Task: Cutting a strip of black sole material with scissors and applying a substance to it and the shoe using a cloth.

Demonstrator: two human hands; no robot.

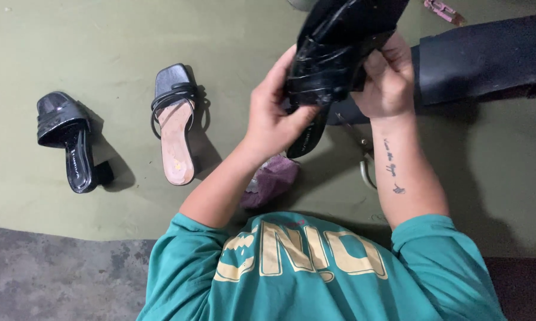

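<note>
A glossy black heeled sandal point(333, 44) is held up in front of me over the green floor mat. My left hand point(274, 116) grips its lower part from the left, thumb across the heel end. On the right side, my right hand point(389, 80) pinches the sandal's upper edge. Both forearms reach out from teal sleeves.
On the green mat point(101, 35) lie a black heeled sandal point(69, 139) at the left and a tan-soled black strappy sandal point(174, 122) beside it. A purple cloth point(272, 180) lies under my arms. A black foam slab point(482, 56) sits at the right, scissors point(363, 154) near it.
</note>
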